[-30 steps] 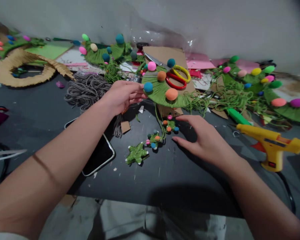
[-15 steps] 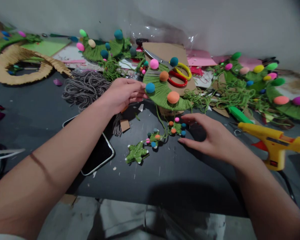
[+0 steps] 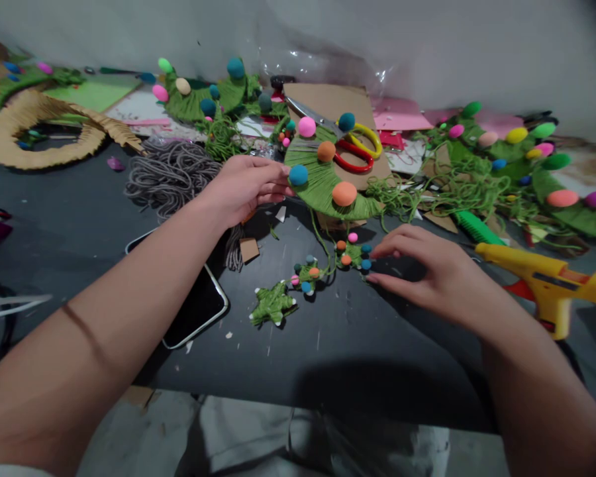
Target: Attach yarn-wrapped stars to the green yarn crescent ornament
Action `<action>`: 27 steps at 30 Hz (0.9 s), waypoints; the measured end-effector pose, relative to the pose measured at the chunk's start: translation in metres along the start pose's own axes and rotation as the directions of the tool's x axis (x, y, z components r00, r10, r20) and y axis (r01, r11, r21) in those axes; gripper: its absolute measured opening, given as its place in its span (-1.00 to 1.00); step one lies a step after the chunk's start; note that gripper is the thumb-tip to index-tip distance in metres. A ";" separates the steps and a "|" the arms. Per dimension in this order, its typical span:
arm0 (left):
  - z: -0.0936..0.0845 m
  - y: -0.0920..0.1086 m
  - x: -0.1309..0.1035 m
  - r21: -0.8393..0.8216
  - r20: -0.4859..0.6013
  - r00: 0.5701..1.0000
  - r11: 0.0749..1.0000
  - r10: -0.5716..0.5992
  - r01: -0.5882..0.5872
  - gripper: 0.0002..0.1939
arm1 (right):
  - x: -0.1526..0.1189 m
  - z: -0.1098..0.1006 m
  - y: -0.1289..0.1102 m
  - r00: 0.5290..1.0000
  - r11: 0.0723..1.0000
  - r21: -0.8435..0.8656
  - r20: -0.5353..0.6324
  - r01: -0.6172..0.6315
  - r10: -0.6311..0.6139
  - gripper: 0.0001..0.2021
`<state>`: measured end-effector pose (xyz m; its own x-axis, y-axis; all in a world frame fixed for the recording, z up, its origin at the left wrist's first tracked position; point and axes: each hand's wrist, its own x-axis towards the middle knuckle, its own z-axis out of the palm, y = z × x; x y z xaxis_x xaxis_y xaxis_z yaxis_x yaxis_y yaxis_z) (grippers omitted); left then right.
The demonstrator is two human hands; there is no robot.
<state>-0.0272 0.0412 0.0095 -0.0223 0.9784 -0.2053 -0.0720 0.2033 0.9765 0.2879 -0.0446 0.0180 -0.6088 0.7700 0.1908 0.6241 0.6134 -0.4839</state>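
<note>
My left hand grips the left edge of a green yarn-wrapped crescent, thumb by its blue pompom; pink, orange and teal pompoms also sit on it. A green yarn strand hangs from it towards two small pompom-studded stars on the dark table. My right hand is open, thumb and forefinger apart, its fingertips beside the blue pompoms of the right star. The other pompom star lies just left of it. A larger green star with white tips lies further left.
A yellow glue gun stands right of my right hand. Scissors lie on cardboard behind the crescent. Under my left forearm is a phone; grey yarn lies behind it. A tan wrapped ring sits far left.
My right hand has shifted slightly right, its thumb and forefinger drawing a little closer together beside the right star. My left hand and the crescent stay put.
</note>
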 end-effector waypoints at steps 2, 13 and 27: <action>0.000 -0.001 0.000 0.010 -0.008 1.000 1.000 0.001 -0.001 -0.94 | 0.001 0.004 -0.001 1.000 1.000 0.009 -0.011 0.006 -0.006 -0.86; 0.000 -0.005 0.002 0.058 -0.014 1.000 0.998 0.021 -0.020 -0.90 | -0.002 -0.009 0.001 0.999 0.999 -0.039 0.033 -0.038 0.039 -0.85; -0.002 -0.014 0.007 0.091 -0.025 0.995 0.992 0.094 -0.091 -0.94 | -0.036 -0.023 0.010 0.965 0.977 -0.079 0.159 -0.198 0.209 -0.73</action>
<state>-0.0279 0.0452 -0.0057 -0.0538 0.9919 -0.1147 0.0214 0.1160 0.9930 0.3273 -0.0617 0.0261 -0.5352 0.8431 -0.0530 0.7692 0.4605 -0.4430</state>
